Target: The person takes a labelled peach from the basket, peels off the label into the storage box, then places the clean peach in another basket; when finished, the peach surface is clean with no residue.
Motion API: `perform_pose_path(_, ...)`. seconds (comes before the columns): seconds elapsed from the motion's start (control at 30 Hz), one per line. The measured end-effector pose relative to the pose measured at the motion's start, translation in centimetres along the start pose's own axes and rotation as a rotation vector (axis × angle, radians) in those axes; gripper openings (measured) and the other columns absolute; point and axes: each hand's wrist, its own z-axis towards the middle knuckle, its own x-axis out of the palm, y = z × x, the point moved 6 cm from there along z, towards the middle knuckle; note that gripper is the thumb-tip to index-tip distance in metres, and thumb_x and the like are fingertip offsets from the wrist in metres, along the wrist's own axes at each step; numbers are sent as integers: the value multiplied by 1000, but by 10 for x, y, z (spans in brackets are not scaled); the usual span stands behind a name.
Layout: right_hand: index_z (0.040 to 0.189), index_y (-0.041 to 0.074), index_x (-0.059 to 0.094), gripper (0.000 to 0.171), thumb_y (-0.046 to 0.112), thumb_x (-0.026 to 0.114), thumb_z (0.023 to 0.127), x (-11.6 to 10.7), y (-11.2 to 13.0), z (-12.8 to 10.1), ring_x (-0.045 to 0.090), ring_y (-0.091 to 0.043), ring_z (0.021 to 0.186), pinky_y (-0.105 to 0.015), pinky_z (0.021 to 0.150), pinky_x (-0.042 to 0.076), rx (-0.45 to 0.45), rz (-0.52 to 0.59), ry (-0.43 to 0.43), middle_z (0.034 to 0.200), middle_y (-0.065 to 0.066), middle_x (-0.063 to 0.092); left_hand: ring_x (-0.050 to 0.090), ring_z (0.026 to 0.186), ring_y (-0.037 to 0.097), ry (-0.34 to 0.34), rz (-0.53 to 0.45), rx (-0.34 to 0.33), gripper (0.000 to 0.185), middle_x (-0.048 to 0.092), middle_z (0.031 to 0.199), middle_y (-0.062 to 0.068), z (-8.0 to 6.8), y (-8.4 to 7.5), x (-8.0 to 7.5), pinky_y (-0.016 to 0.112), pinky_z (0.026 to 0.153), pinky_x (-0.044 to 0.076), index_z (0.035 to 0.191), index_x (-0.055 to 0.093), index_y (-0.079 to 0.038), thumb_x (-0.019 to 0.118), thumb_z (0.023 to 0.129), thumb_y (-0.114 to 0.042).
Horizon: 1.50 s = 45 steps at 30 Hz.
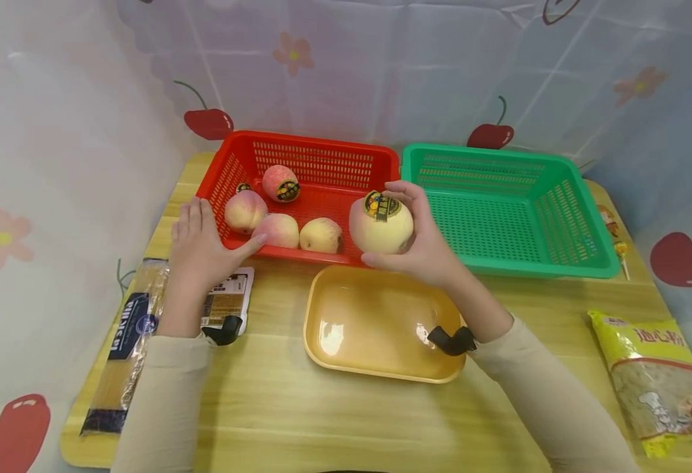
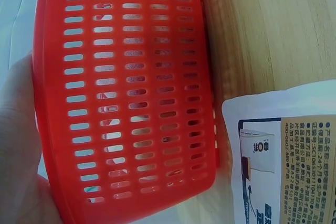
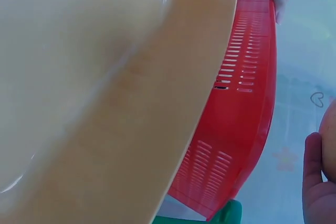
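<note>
Peach (image 1: 380,226) sits gripped within right hand (image 1: 425,244) fingers (image 1: 405,193), above yellow tray (image 1: 346,335).

1. At frame centre, a right hand (image 1: 425,246) grips a stickered peach (image 1: 380,223) above the red basket's (image 1: 322,157) near rim.
2. The left hand (image 1: 200,246) rests on that basket's left corner.
3. Four peaches (image 1: 280,220) lie inside the basket.
4. A yellow tray (image 1: 375,325) sits below; a green basket (image 1: 508,210) sits to the right.
</note>
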Motion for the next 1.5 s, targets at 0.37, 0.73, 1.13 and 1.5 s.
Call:
perform_pose_path(0.37, 147, 17, 33, 98, 1, 89, 68, -6, 3, -17, 48, -18, 128, -28, 88, 58, -29, -134, 4, 147, 1, 40, 0, 153, 44, -104, -17, 72, 115, 5, 165, 26, -12, -19, -12, 64, 122, 4, 158, 9, 2, 51, 85, -76)
perform_pose_path(0.73, 147, 21, 36, 97, 6, 90, 69, -10, 2, -27, 47, -14, 130, -24, 99, 51, -85, -269, 9, 146, 3, 43, 34, 146, 34, -223, -240, 391, 61, 44, 153, 15, -50, -112, -28, 53, 120, 29, 147, 46, -6, 55, 99, -42)
perform_pose_path(1.13, 145, 9, 39, 90, 3, 89, 70, -5, 4, -33, 48, -19, 127, -40, 101, 51, -186, -427, 37, 142, -6, 46, 55, 108, 15, -55, -591, 539, 36, 64, 125, -2, -76, -188, -12, 34, 90, 53, 131, 61, -15, 64, 97, -26)
perform_pose_path(1.5, 144, 9, 39, 88, 2, 88, 71, -7, 5, -37, 46, -21, 129, -42, 102, 50, -204, -489, 61, 143, -8, 46, 59, 104, 21, -100, -689, 539, 26, 65, 113, 0, -78, -198, -3, 38, 82, 54, 120, 69, -14, 68, 94, -20)
